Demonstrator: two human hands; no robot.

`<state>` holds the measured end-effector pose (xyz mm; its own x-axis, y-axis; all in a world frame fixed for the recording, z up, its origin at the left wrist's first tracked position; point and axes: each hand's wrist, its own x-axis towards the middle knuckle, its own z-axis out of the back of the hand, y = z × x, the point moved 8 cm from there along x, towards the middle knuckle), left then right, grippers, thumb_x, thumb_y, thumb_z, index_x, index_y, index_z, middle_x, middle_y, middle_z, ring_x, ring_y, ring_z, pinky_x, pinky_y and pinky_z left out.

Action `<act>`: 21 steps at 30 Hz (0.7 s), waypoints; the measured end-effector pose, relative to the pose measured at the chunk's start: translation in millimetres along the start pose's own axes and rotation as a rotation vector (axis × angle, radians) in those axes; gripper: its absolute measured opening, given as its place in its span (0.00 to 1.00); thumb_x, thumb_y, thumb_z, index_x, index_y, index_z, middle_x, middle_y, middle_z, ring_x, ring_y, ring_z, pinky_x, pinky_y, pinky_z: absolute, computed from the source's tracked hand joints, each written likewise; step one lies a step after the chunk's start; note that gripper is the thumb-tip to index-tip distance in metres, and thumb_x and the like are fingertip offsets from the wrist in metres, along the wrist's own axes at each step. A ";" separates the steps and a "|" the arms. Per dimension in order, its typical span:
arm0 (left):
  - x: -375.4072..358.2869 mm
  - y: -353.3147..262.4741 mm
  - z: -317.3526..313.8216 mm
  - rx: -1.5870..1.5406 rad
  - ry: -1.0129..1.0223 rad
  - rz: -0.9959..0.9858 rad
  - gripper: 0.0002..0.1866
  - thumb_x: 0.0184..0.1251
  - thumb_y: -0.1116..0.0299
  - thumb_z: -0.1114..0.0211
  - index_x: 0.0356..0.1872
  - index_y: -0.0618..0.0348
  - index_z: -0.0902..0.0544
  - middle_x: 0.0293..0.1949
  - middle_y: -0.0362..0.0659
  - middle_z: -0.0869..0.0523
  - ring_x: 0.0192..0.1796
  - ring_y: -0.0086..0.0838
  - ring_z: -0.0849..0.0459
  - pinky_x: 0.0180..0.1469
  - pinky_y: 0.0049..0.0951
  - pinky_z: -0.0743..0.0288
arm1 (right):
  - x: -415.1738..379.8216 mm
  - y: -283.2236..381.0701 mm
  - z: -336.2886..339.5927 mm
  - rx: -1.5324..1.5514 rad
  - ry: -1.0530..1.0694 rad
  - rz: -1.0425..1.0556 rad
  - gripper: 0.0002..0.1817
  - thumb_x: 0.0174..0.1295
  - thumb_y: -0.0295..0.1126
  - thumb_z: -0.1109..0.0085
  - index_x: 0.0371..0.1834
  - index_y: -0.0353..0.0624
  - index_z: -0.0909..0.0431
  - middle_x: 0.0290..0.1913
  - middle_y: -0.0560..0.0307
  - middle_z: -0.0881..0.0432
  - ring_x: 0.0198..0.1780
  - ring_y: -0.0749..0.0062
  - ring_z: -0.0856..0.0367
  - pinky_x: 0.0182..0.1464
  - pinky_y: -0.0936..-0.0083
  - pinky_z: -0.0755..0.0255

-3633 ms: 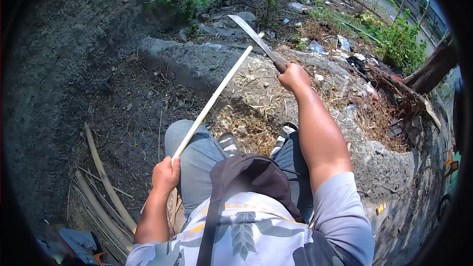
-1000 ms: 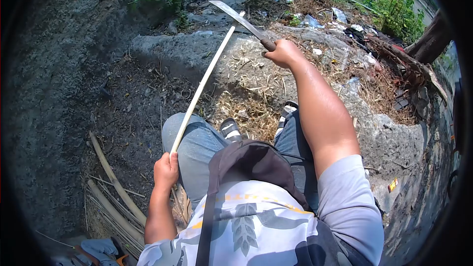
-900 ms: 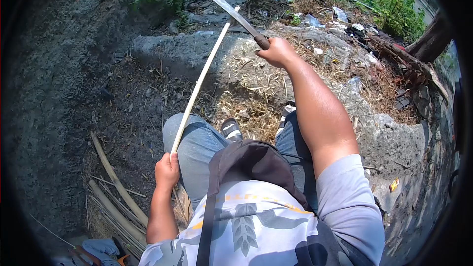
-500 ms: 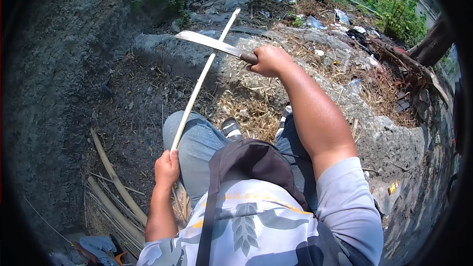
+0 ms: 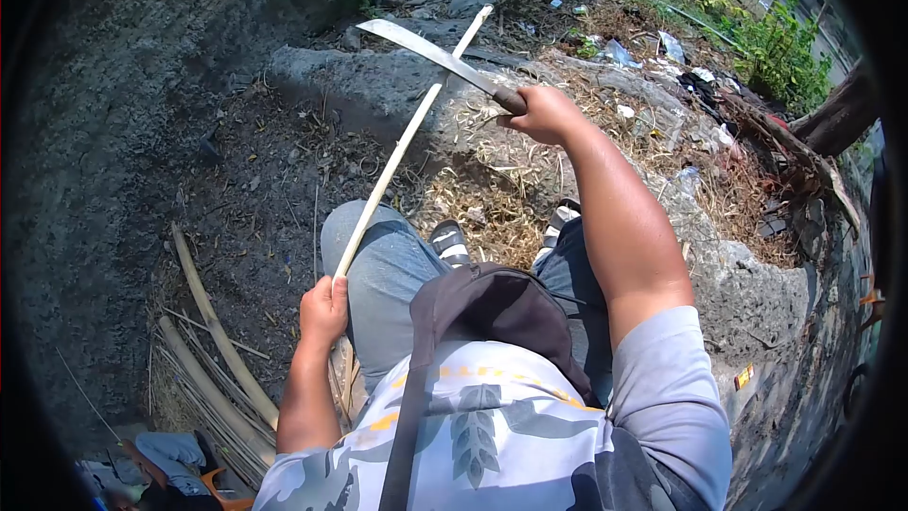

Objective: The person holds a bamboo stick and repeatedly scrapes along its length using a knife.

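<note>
My left hand (image 5: 323, 312) is closed around the near end of a long, pale bamboo strip (image 5: 392, 163), beside my left knee. The strip slants away up and to the right, over a low stone ledge (image 5: 326, 71). In my right hand (image 5: 543, 115) is the dark handle of a machete (image 5: 416, 44), fingers wrapped round it. Its curved blade points up and left, crossing over the strip near the far end in this view. Pale shavings (image 5: 478, 199) lie on the ground between my feet.
Split bamboo lengths (image 5: 222, 331) and thin strips lie at lower left. Another person's legs (image 5: 170, 454) show at the bottom left corner. A rough wall (image 5: 85, 180) rises on the left; litter and a tree trunk (image 5: 837, 114) stand to the right.
My right hand and the machete have moved slightly right in view, and the blade tip now angles further upward. The strip's far end has shifted right and up as the view moved a little.
</note>
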<state>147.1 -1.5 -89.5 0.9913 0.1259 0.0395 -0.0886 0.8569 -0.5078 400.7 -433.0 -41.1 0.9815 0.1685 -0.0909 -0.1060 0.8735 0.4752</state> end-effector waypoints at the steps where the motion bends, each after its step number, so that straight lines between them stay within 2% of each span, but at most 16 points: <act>1: 0.8 -0.8 0.0 -0.007 0.010 -0.002 0.27 0.83 0.49 0.42 0.27 0.63 0.26 0.23 0.60 0.20 0.28 0.62 0.19 0.31 0.52 0.28 | 5.7 -12.5 -4.5 0.118 0.023 -0.075 0.28 0.59 0.55 0.24 0.49 0.40 0.13 0.48 0.41 0.10 0.53 0.46 0.12 0.55 0.55 0.20; 4: 4.0 -7.0 2.8 0.027 0.036 0.014 0.27 0.83 0.48 0.42 0.28 0.63 0.25 0.23 0.60 0.19 0.29 0.62 0.18 0.32 0.52 0.28 | -0.4 -12.0 -10.2 0.038 -0.013 -0.061 0.27 0.57 0.52 0.23 0.47 0.40 0.14 0.43 0.41 0.10 0.47 0.46 0.11 0.50 0.56 0.20; 5: 3.8 -4.5 2.0 0.036 0.038 0.019 0.27 0.83 0.48 0.42 0.28 0.63 0.25 0.24 0.61 0.19 0.30 0.63 0.18 0.32 0.53 0.28 | -0.1 -10.2 -10.3 0.007 -0.017 -0.061 0.23 0.56 0.47 0.25 0.48 0.40 0.14 0.44 0.40 0.10 0.48 0.46 0.11 0.52 0.55 0.19; 8: 3.6 -4.9 1.8 0.042 0.045 0.026 0.27 0.83 0.48 0.42 0.28 0.63 0.25 0.24 0.61 0.19 0.30 0.63 0.18 0.32 0.53 0.28 | -12.6 16.0 -10.0 -0.106 0.103 -0.003 0.21 0.59 0.41 0.31 0.51 0.40 0.14 0.52 0.41 0.10 0.56 0.48 0.12 0.60 0.56 0.19; 9: 2.6 -4.6 1.9 0.044 0.045 0.028 0.27 0.83 0.48 0.42 0.28 0.63 0.25 0.24 0.61 0.19 0.30 0.63 0.18 0.32 0.53 0.28 | -12.8 25.9 -16.1 -0.168 0.116 0.077 0.19 0.57 0.38 0.31 0.51 0.43 0.13 0.51 0.43 0.10 0.55 0.48 0.11 0.60 0.55 0.18; 14: 3.4 -4.5 2.3 0.047 0.039 0.031 0.27 0.83 0.48 0.41 0.27 0.63 0.25 0.23 0.60 0.19 0.29 0.62 0.18 0.32 0.52 0.28 | -27.4 73.2 -46.9 -0.291 0.200 0.300 0.14 0.57 0.35 0.31 0.47 0.51 0.13 0.45 0.50 0.09 0.52 0.49 0.11 0.54 0.55 0.16; 16: 3.2 -3.8 1.8 0.028 0.032 0.019 0.27 0.83 0.49 0.41 0.27 0.63 0.25 0.23 0.60 0.19 0.28 0.61 0.19 0.31 0.52 0.29 | -30.6 85.0 -53.8 -0.282 0.203 0.348 0.14 0.54 0.37 0.29 0.44 0.49 0.15 0.41 0.48 0.10 0.48 0.46 0.11 0.51 0.51 0.18; 18: 3.2 -0.5 0.5 -0.001 0.020 0.012 0.27 0.83 0.49 0.41 0.26 0.63 0.26 0.22 0.60 0.20 0.27 0.61 0.20 0.31 0.51 0.29 | -31.3 83.5 -37.9 -0.209 0.218 0.404 0.15 0.53 0.37 0.27 0.44 0.49 0.14 0.41 0.49 0.10 0.47 0.46 0.11 0.51 0.51 0.18; 19: 3.4 1.8 -1.6 -0.022 0.013 0.011 0.27 0.83 0.49 0.41 0.26 0.63 0.26 0.22 0.60 0.20 0.27 0.61 0.20 0.30 0.51 0.29 | -21.5 71.0 -38.2 -0.201 0.245 0.347 0.14 0.55 0.39 0.28 0.45 0.54 0.12 0.45 0.54 0.09 0.50 0.52 0.10 0.53 0.54 0.18; 21: 6.0 -0.4 -1.1 -0.029 0.009 0.001 0.27 0.83 0.50 0.41 0.26 0.62 0.26 0.22 0.60 0.21 0.26 0.61 0.21 0.30 0.51 0.30 | -12.7 44.4 -46.1 -0.099 0.271 0.284 0.14 0.54 0.39 0.29 0.44 0.54 0.12 0.45 0.52 0.09 0.50 0.50 0.10 0.52 0.54 0.18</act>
<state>153.1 -1.6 -90.1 0.9920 0.1222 0.0317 -0.0867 0.8422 -0.5322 376.1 -375.3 -59.1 0.8348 0.5125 -0.2014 -0.3952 0.8123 0.4291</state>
